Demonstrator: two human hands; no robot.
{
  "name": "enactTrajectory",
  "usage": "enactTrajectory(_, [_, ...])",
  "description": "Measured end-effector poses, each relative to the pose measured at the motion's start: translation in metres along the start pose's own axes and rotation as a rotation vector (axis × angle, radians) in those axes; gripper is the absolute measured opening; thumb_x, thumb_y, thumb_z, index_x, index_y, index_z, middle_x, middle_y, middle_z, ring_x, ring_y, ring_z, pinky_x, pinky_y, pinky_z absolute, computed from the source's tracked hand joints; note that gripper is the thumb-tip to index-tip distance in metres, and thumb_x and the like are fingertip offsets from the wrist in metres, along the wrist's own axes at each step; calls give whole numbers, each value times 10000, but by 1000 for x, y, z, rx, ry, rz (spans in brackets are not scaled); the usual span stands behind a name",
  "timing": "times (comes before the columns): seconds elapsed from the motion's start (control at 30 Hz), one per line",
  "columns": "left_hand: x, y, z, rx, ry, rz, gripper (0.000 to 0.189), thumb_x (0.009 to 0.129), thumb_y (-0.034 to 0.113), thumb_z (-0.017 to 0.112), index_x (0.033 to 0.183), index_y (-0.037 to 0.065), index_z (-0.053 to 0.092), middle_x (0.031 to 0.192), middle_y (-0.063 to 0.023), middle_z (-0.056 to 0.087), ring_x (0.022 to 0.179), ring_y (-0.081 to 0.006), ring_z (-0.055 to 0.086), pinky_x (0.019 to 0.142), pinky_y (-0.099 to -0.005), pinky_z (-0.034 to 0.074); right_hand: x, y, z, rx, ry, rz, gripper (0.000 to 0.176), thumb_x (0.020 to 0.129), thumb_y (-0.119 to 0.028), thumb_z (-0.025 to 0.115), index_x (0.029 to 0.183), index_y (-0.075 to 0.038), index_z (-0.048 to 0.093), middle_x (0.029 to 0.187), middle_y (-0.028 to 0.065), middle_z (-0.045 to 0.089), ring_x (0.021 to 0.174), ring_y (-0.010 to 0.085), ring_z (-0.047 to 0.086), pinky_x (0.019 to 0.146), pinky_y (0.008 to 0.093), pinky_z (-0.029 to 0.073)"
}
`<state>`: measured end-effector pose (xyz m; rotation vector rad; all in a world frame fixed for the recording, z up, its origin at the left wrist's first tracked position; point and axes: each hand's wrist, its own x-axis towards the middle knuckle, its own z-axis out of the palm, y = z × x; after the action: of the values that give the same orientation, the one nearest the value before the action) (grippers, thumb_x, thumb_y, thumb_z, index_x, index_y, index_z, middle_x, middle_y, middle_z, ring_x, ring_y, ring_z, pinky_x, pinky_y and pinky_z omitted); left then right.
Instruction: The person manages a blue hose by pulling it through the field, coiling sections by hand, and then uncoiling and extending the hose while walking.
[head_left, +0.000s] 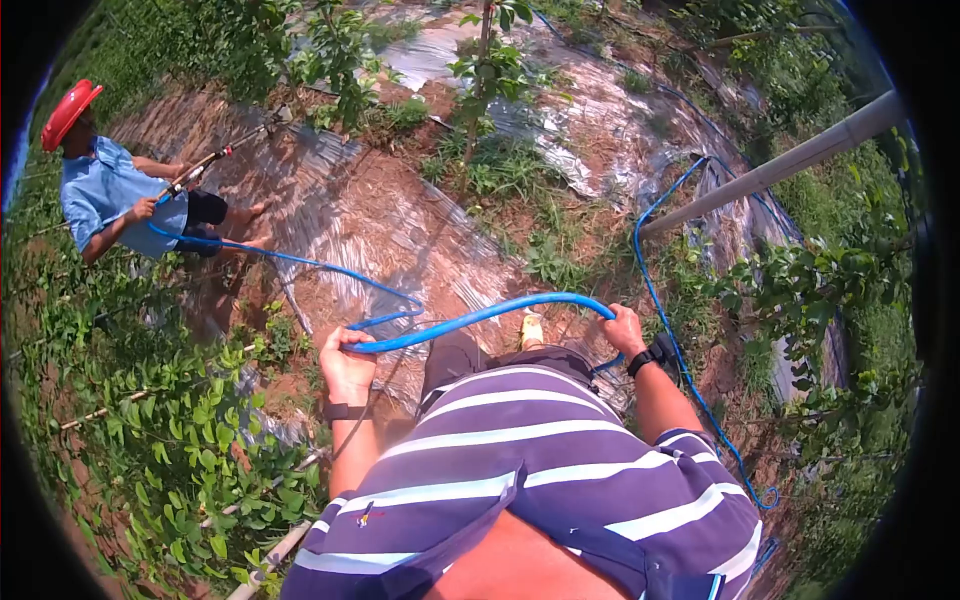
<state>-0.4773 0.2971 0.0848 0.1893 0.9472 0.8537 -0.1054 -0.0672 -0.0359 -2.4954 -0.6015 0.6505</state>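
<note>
The left hand and the right hand each have their fingers wrapped tight around the blue hose, which arcs between them above the plastic-covered ground. The hose trails left to a person in a red hat, who holds a spray wand.

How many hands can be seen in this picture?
4. The wearer's left hand and right hand each hold the thick blue flexible hose. At upper left, the red-hatted co-worker's lower hand and upper hand hold a thin spray lance. None seems hidden.
</note>
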Motion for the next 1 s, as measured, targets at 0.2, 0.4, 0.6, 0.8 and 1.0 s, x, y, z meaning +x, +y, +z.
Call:
enactTrajectory(0.2, [42, 26, -26, -65, 50, -37, 285, 936, 170, 510, 663, 105, 461, 641, -46, 518, 641, -202, 513, 689, -390, 461, 6, -20, 37, -23, -107, 43, 205, 742, -181, 693, 850, -7, 680, 760, 205, 663, 764, 371, 659, 710, 447, 504])
enactTrajectory(0.4, [105, 59, -33, -93, 0, -161, 255, 919, 165, 522, 674, 98, 504, 646, -56, 552, 657, -212, 549, 705, -388, 476, 0, -56, 49, -154, -56, 39, 198, 735, -174, 676, 817, 5, 662, 757, 223, 656, 751, 375, 655, 700, 438, 493])
enactTrajectory(0.6, [114, 82, -46, -131, -86, -122, 207, 871, 142, 576, 674, 95, 530, 652, -57, 575, 672, -215, 586, 706, -382, 493, 9, -92, 51, -124, -136, 79, 210, 713, -184, 709, 835, -18, 670, 856, 247, 667, 867, 432, 642, 762, 473, 496])
enactTrajectory(0.8, [74, 63, -47, -179, 119, 2, 244, 942, 155, 502, 707, 89, 485, 638, -41, 504, 617, -205, 514, 689, -384, 468, 35, -85, 55, -143, -216, -38, 221, 711, -177, 700, 855, -11, 682, 789, 223, 660, 770, 377, 648, 723, 455, 497])
enactTrajectory(1.0, [36, 39, -49, -165, 161, -23, 239, 921, 165, 507, 698, 81, 483, 649, -76, 517, 636, -247, 544, 713, -441, 485, 34, -25, 74, -130, -255, -65, 231, 703, -196, 732, 832, -9, 689, 763, 209, 671, 743, 348, 668, 710, 426, 511])
